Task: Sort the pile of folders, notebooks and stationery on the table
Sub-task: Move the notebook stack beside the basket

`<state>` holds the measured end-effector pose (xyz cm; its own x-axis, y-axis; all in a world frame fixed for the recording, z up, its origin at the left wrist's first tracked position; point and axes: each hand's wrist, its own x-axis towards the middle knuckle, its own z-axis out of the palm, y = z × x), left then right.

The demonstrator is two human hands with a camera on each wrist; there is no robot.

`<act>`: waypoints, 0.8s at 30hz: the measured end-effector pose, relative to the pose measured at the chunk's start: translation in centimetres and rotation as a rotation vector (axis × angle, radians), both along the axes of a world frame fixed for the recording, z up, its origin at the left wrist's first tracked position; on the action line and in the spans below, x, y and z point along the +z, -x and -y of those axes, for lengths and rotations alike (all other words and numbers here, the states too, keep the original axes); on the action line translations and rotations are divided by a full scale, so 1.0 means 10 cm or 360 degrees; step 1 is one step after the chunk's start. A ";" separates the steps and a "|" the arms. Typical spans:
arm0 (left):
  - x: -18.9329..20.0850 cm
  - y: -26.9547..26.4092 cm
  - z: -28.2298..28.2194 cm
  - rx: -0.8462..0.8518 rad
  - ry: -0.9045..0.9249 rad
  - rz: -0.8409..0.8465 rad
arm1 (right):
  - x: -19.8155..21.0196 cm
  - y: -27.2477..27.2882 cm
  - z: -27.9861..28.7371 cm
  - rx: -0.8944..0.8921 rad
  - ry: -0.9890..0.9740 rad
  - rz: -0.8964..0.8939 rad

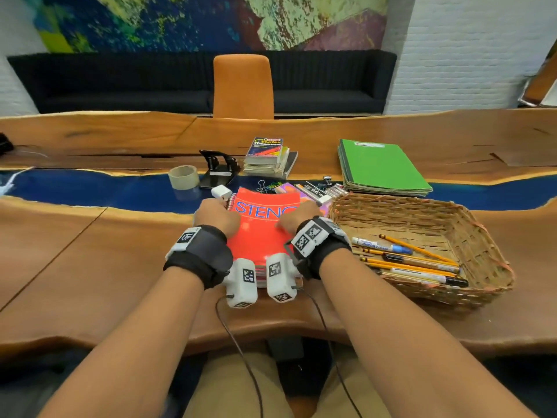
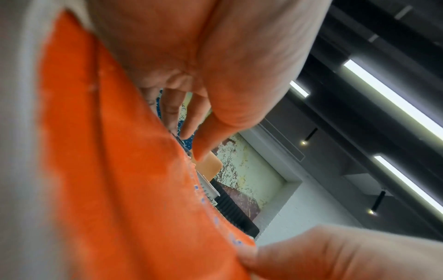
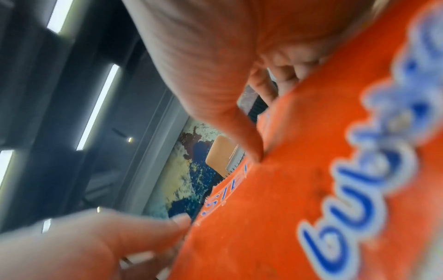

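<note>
Head view shows your left hand and right hand each curled round a side edge of the orange steno notebook, thumbs on the cover, so both grips are closed on it. From the left wrist view your fingers reach over its far edge. That notebook tops a short stack of notebooks at the near edge of the surface, just left of the wicker basket that holds pencils and markers. Beyond it, loose clips and small stationery lie in the middle of the surface; the green folders and a stack of books sit toward the far edge. If you lift now, the lower notebooks could slide out and fan apart, since your grip looks set mainly on the top one. Swinging right could catch the basket rim.
</note>
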<state>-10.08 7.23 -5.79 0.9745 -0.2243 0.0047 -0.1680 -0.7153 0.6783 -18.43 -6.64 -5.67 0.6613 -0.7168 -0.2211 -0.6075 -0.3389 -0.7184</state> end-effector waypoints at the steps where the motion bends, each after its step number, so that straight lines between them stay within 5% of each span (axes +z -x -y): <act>1: 0.00 0.00 -0.02 -0.0008 0.0040 -0.0037 | 0.00 -0.03 0.03 0.0011 -0.0019 0.0041; 5: 0.02 0.02 -0.04 -0.0107 -0.0152 -0.0127 | 0.20 0.00 0.15 0.0062 0.0074 0.0026; 8: 0.09 0.07 -0.01 -0.0195 -0.0396 0.0047 | 0.25 0.03 0.21 0.0013 0.0060 0.0367; 12: 0.24 0.18 0.12 -0.0276 -0.0125 0.0086 | 0.25 0.11 0.30 -0.0065 -0.0098 0.0616; 16: 0.38 0.25 0.24 -0.0205 0.0236 -0.0188 | 0.32 0.24 0.53 -0.0075 -0.0150 0.0791; 20: 0.38 0.40 0.38 -0.0407 0.0835 -0.0670 | 0.36 0.37 0.73 -0.0123 -0.0186 0.0906; 24: 0.36 0.48 0.63 -0.0370 0.1134 -0.0662 | 0.32 0.57 0.77 0.0017 -0.0326 0.0913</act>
<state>-14.83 0.97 -2.17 0.8578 -0.4980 -0.1274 0.1049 -0.0731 0.9918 -24.12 -14.31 -2.46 0.7226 -0.6901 0.0402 -0.1013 -0.1632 -0.9814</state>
